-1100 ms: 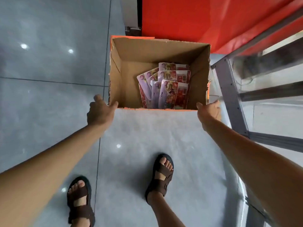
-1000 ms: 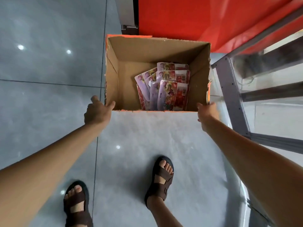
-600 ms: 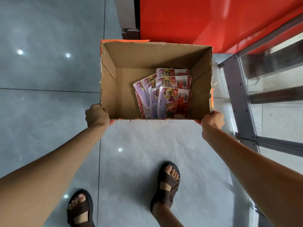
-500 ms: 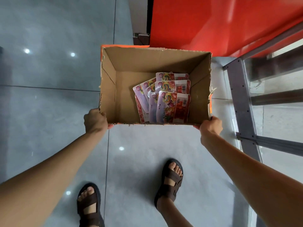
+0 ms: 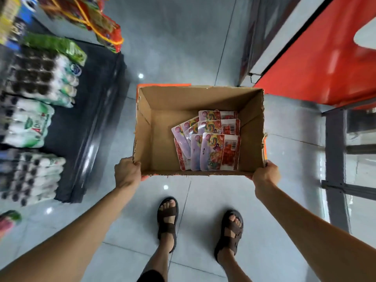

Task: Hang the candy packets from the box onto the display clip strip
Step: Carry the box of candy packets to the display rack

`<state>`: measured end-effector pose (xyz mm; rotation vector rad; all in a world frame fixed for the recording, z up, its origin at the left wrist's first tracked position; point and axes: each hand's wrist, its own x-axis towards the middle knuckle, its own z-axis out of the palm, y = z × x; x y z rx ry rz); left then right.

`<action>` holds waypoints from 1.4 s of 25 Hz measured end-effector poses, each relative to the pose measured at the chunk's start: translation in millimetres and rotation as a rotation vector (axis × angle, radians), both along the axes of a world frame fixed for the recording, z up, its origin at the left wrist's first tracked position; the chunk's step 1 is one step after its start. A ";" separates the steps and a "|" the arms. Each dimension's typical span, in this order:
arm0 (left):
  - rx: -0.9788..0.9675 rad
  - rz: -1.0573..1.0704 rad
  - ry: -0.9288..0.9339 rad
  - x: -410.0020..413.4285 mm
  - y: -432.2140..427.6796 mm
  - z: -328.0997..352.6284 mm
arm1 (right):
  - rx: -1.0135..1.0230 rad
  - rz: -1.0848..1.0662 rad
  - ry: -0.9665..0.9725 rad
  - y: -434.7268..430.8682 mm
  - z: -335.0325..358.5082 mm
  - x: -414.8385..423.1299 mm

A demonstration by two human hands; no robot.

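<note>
An open cardboard box (image 5: 160, 143) hangs in the air in front of me, above the grey tiled floor. My left hand (image 5: 127, 172) grips its near left corner and my right hand (image 5: 265, 176) grips its near right corner. Several flat candy packets (image 5: 213, 143) with red, pink and multicoloured print lie overlapping in the right half of the box bottom. No display clip strip is in view.
Wrapped packs of bottles (image 5: 30, 123) sit on a dark low platform (image 5: 95, 110) at the left, with bagged snacks (image 5: 95, 23) above. A red cabinet (image 5: 325, 64) and a grey metal frame (image 5: 334, 159) stand at the right. My sandalled feet (image 5: 167, 222) are below the box.
Both hands closed on the box's near corners and lifted it off the floor. My view has turned left, bringing the bottle packs and platform into sight.
</note>
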<state>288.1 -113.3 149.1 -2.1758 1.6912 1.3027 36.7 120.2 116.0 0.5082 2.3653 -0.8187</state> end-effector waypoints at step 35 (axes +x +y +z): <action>0.011 0.351 -0.056 737.6 95.7 38.2 | 0.391 1.008 -0.265 22.0 15.1 674.9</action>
